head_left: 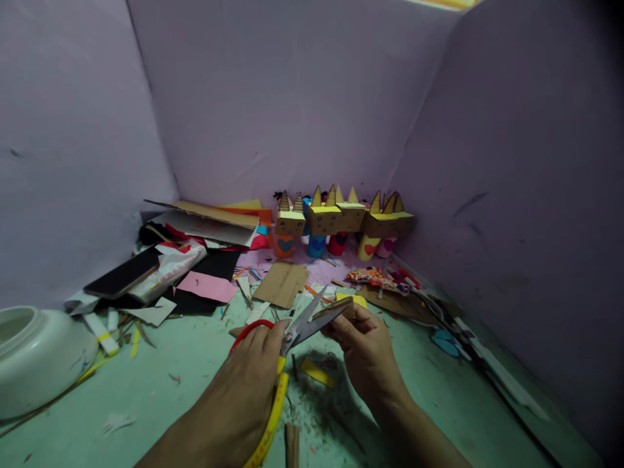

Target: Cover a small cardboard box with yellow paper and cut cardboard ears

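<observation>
My left hand [253, 374] is closed round the handles of a pair of scissors [305, 325], one handle red and the other yellow. The blades are apart and point up to the right. A small piece of brown cardboard [348, 309] is pinched in my right hand [368, 348], and the blades lie at its left edge. Below the hands, a yellow paper scrap [316, 374] and a narrow cardboard strip [292, 445] lie on the green tabletop [195, 403]. A flat cardboard piece [281, 284] lies just beyond the scissors.
Several cat-like figures with cardboard heads [324, 221] on coloured tubes stand along the back wall. Cardboard sheets [209, 218], pink paper [205, 287] and a black phone-like slab [121, 273] pile up at left. A white pot [43, 357] sits front left. Patterned fabric [375, 281] lies right.
</observation>
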`<state>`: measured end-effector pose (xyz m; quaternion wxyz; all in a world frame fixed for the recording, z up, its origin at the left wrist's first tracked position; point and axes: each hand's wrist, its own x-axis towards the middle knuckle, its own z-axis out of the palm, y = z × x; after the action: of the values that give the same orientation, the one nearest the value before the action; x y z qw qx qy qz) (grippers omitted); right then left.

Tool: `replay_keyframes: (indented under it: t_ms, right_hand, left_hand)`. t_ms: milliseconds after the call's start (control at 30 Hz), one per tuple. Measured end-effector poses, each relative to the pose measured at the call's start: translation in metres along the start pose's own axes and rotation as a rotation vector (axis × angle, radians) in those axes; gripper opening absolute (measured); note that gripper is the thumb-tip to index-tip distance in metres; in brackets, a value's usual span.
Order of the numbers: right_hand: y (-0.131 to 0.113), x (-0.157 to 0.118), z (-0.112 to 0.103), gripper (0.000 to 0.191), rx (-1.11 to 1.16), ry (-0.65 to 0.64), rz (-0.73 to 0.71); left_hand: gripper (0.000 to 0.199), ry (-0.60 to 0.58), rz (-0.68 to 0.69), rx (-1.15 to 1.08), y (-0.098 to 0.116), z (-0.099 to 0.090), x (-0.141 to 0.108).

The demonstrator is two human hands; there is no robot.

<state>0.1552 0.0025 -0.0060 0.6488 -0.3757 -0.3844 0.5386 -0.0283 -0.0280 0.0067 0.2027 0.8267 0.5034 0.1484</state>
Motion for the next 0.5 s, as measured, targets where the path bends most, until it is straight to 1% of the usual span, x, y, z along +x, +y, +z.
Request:
replay_keyframes:
  t_ms: [100,200,367,500]
  right_hand:
    - [0.0029,-0.0007,-0.0014,0.019,-0.055,-0.030,-0.020]
    - [0.0038,-0.0016,-0.0024,0.016,-0.113,-0.048,-0.045]
    - [0.0033,-0.0030,-0.0024,0.014,-0.131,-0.054,-0.075]
    - [0.0013,-0.0042,-0.0006,0.015,-0.125,-0.031,-0.045]
  left_hand:
    - [0.060,-0.038,-0.019,0.004,0.0046,-0.0035,0.0003]
    - [0.058,-0.048,-0.024,-0.015,0.0084,-0.0077,0.0010]
    - [0.055,-0.038,-0.028,-0.009,0.0080,-0.0076,0.0020]
    - [0.053,-0.006,-0.040,0.024,0.0060,-0.0036,0.0038]
